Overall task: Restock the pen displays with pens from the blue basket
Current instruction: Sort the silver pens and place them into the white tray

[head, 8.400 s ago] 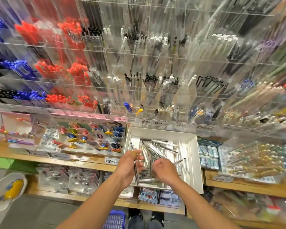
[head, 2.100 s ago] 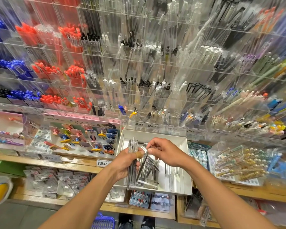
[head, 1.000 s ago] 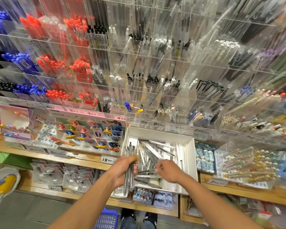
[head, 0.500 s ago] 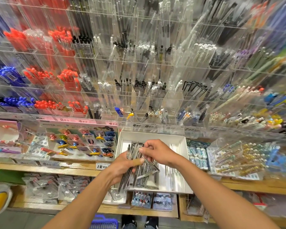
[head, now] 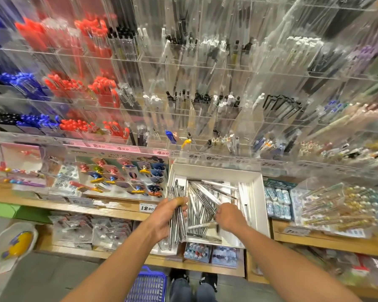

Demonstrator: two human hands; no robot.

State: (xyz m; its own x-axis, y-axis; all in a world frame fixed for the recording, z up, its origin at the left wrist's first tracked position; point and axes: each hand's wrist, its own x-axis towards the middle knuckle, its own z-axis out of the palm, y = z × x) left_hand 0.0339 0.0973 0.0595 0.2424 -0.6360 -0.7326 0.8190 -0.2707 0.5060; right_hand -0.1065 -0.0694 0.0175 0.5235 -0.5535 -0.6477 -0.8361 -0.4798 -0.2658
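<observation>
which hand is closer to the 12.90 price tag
Left. The left hand grips a pen bundle just right of the price tag; the right hand is farther right, over the white box.

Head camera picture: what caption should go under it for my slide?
Left hand grips a bundle of silver pens while right hand picks from the white box.

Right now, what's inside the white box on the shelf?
The white box holds a loose heap of silver pens. The right hand reaches into them; the left hand holds a bundle of pens at its left edge. The box floor beneath heap and hands is hidden.
</observation>
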